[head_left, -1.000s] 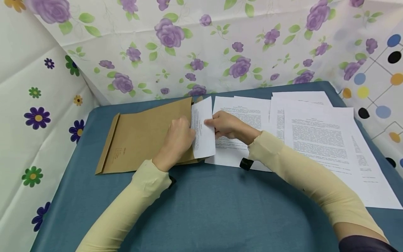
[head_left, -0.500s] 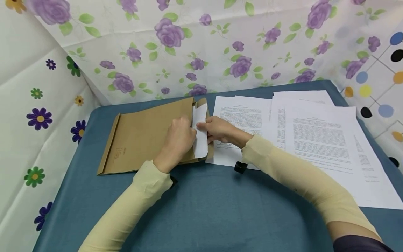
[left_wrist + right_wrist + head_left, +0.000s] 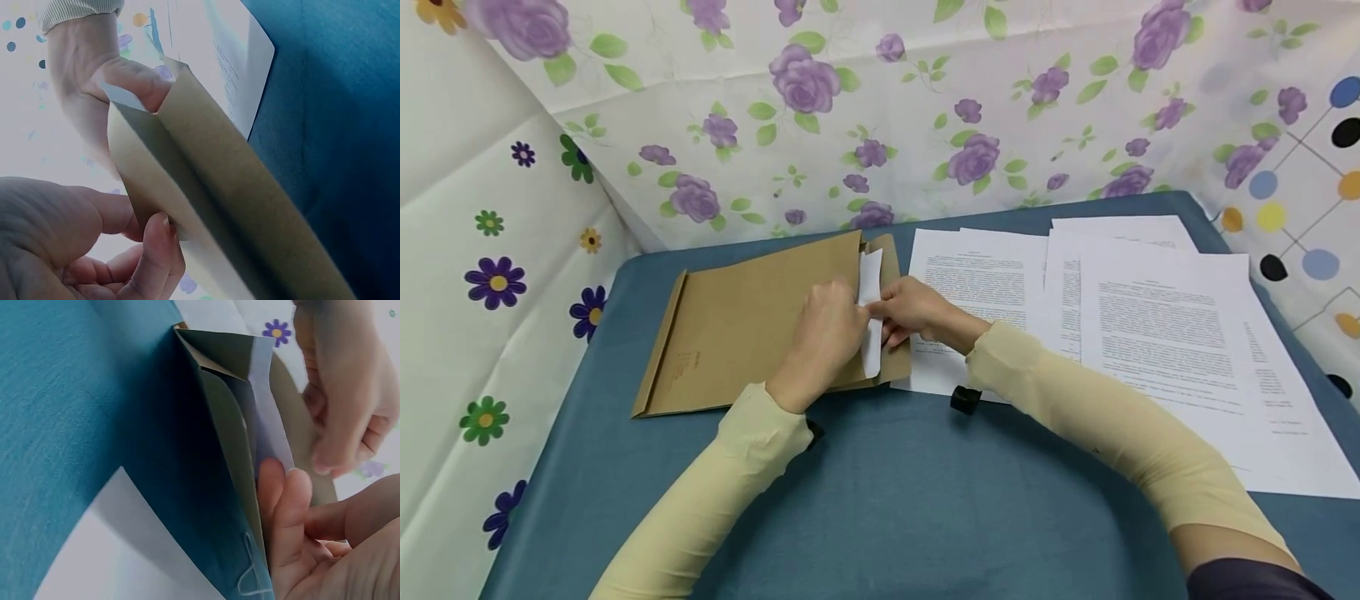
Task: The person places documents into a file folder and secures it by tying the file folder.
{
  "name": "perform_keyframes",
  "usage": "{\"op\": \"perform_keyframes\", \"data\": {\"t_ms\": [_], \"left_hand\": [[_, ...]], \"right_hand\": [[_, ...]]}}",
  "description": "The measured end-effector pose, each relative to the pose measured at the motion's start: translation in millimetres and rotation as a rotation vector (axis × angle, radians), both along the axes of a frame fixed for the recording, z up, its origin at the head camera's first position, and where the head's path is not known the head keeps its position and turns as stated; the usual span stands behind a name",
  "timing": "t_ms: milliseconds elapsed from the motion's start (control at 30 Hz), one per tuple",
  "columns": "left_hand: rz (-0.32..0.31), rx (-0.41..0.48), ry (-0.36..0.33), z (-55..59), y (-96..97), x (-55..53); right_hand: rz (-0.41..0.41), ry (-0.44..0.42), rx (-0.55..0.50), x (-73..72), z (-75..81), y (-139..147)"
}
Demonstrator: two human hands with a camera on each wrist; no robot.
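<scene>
A brown paper envelope [image 3: 752, 325] lies on the left half of the table, its mouth facing right. My left hand [image 3: 823, 333] pinches the upper wall of that mouth between thumb and fingers, as the left wrist view shows. From the mouth juts a narrow strip of white paper [image 3: 870, 350], most of it hidden inside. My right hand [image 3: 917, 312] pinches the strip's outer edge, close beside the left hand. In the right wrist view the white paper [image 3: 269, 419] stands between the envelope's walls, with fingertips [image 3: 294, 490] against it.
Several printed sheets [image 3: 1165, 333] overlap on the right of the table. One printed sheet [image 3: 977, 267] reaches close to the envelope's mouth, under the right hand. Blue cloth [image 3: 880, 500] covers the table, and a flowered curtain [image 3: 910, 100] hangs behind it.
The white paper has slid left into the envelope, from a wide printed panel to a thin strip. My right hand moved left with it; the left hand stayed nearly still.
</scene>
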State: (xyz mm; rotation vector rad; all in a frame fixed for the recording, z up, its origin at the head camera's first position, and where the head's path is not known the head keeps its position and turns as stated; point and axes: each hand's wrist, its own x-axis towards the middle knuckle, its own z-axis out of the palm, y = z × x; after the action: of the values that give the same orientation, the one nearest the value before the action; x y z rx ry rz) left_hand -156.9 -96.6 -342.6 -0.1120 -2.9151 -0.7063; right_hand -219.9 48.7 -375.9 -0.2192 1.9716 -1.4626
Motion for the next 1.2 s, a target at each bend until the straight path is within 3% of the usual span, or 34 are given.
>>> {"op": "perform_keyframes", "data": {"t_ms": [167,433,700,1000,1200], "left_hand": [[-0.008,0.012,-0.006,-0.9,-0.1,0.4],[-0.037,0.007,0.040,-0.5,-1.2,1.2],[-0.035,0.028,0.023,0.1,-1.5,3.1],[-0.025,0.025,0.052,0.8,-1.3,3.3],[-0.029,0.019,0.052,0.4,-2.6,4.3]], "right_hand": [[0.032,0.095,0.027,0.7,-0.1,-2.5],[-0.012,0.055,-0.030,-2.3,2.2,-0.7],[-0.004,0.149,0.031,-7.1,1.3,-10.3],[-0.081,0.083,0.047,-9.2,1.3,-12.2],[-0.105,0.114,0.052,-8.9,-1.0,-16.3]]}}
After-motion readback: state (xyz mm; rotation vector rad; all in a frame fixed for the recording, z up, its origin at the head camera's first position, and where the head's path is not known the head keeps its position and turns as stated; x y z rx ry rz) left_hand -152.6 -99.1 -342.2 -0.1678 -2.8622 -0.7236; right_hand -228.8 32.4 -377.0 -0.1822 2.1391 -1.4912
